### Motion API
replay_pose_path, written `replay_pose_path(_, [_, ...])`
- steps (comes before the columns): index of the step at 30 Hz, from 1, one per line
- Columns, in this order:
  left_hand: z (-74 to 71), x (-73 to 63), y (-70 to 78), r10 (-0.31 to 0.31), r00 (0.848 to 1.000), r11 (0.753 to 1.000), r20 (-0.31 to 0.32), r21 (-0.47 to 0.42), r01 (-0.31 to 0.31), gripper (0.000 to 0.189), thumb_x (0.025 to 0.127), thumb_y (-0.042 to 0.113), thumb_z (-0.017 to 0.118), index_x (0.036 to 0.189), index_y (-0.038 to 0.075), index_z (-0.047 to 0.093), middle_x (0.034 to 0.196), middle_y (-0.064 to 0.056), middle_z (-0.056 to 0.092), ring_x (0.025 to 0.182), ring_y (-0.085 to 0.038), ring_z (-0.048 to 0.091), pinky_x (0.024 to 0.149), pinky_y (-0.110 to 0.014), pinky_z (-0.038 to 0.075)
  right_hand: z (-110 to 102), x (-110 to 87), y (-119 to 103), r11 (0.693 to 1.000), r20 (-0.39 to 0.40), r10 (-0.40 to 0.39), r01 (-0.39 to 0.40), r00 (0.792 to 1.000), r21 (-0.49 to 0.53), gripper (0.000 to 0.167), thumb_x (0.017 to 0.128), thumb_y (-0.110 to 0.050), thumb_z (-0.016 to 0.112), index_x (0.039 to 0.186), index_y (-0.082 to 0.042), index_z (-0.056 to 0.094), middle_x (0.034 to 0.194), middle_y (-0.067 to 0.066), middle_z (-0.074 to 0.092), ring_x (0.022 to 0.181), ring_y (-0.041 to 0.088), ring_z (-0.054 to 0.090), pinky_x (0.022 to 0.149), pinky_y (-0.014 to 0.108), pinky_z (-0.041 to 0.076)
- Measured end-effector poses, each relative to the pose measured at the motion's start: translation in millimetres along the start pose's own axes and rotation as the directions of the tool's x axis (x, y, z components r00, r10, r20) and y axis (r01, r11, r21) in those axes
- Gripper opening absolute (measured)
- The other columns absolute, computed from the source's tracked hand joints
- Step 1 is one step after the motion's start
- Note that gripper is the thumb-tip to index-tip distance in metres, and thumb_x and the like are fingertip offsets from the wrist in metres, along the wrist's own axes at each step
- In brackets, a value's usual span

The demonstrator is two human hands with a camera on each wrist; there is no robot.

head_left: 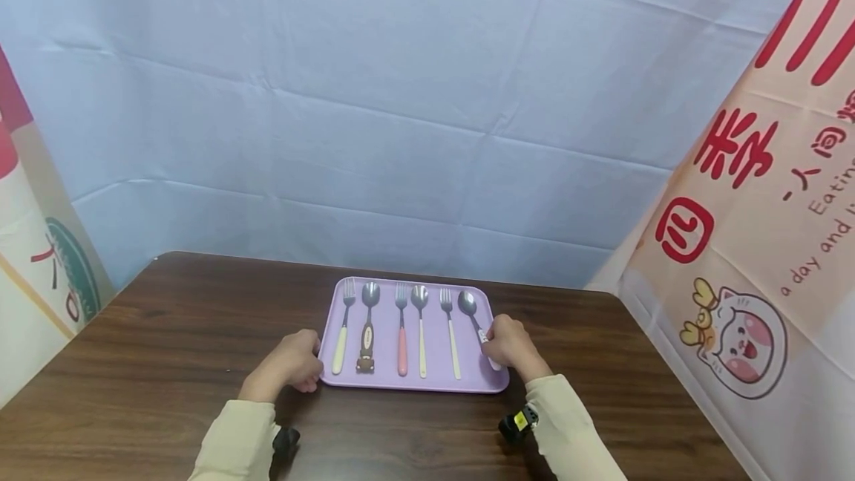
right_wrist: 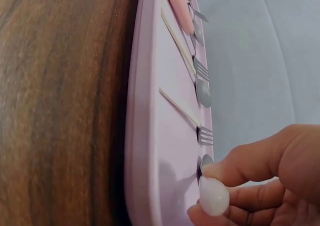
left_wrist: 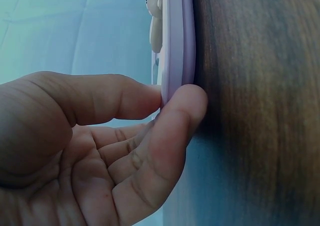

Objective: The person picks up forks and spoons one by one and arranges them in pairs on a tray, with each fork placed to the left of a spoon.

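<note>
A lilac tray lies on the table with a row of forks and spoons on it. My left hand pinches the tray's left rim, thumb on top and fingers beneath, as the left wrist view shows. At the tray's right side, my right hand pinches the white handle of a spoon. Left of that spoon lie a fork with a cream handle, a spoon with a cream handle, a pink-handled fork, a brown bear-handled spoon and a pale yellow-handled fork.
The dark wooden table extends around the tray on both sides. A pale blue cloth hangs behind it. Printed cloths hang at the left and at the right.
</note>
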State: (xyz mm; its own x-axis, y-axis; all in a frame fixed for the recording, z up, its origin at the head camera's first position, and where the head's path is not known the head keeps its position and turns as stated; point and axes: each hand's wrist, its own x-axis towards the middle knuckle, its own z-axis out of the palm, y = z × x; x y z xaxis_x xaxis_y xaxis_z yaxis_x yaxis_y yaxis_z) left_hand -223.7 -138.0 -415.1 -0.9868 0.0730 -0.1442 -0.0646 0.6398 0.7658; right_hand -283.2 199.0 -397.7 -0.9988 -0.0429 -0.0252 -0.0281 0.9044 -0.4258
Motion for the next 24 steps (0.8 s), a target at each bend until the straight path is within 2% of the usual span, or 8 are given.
replay_pose_path(14, [-0.5,2.2,-0.8,-0.021,1.000,0.999,0.015,0.034,0.020,0.012,0.074,-0.011,0.055,0.080,-0.004,0.047,0.058,-0.012,0.053,0.045,-0.017,0.056,0.042,-0.027,0.052,10.0,-0.4,-1.6,0.998,0.020,0.016,-0.017,1.000,0.064,0.018,0.069,-0.003,0.071,0.058,-0.005,0.055,0.054,0.005,0.053,0.047,0.015,0.052,0.040,0.024,0.045])
replay_pose_path(24, [0.1,2.0,-0.5,-0.011,1.000,1.000,0.016,0.026,0.010,0.012,0.073,-0.011,0.054,0.078,-0.003,0.046,0.057,-0.012,0.053,0.044,-0.017,0.056,0.042,-0.027,0.052,17.1,0.1,-4.1,0.995,0.025,0.027,-0.029,0.999,0.092,0.022,0.068,-0.003,0.074,0.060,-0.004,0.054,0.054,0.006,0.053,0.044,0.014,0.054,0.040,0.024,0.047])
